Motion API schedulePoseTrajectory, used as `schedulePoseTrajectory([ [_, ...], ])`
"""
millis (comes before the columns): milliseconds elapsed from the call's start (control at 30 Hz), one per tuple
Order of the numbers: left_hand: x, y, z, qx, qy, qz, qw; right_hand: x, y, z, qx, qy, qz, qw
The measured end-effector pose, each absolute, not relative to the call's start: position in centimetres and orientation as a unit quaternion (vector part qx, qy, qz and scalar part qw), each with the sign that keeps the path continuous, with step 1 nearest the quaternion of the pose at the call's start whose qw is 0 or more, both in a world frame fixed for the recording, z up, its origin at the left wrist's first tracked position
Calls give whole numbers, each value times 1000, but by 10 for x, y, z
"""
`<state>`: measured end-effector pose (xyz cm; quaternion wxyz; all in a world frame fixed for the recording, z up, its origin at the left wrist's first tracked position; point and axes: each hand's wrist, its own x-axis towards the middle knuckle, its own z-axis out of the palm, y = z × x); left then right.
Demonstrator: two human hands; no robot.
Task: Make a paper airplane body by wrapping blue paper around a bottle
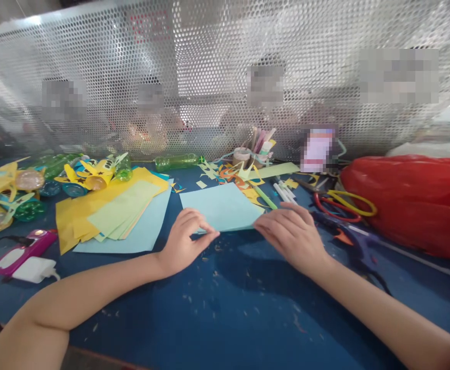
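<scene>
A light blue sheet of paper (221, 205) lies flat on the blue table (225, 308) in front of me. My left hand (184, 241) pinches its near left corner between thumb and fingers. My right hand (292, 231) rests palm down at the sheet's near right corner, fingertips pressing on the edge. Both forearms reach in from the bottom of the view.
A stack of yellow, green and blue sheets (120, 210) lies to the left. Scissors with yellow and red handles (344, 205) lie by a red plastic bag (413, 200). A pink phone (20, 252), white charger (34, 270), green bottles (176, 162), paper scraps and a perforated metal screen (225, 77) surround the work spot.
</scene>
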<state>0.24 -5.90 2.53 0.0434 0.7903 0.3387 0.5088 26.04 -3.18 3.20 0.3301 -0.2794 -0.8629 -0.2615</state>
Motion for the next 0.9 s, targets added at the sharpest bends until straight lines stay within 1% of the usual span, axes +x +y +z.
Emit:
schedulePoseTrajectory([
  [133,-7,-47,27,745,411,520,67,272,-15,26,-363,-837,-251,323],
  [267,-12,-42,27,725,437,526,79,281,-6,19,-406,-826,-214,328],
  [433,-11,-45,26,761,396,509,76,275,-12,20,-383,-828,-193,361],
  [667,-4,-52,23,805,327,491,60,259,-28,21,-269,-888,-159,336],
  [900,-3,-54,20,814,311,490,34,262,-24,22,-288,-884,-174,324],
])
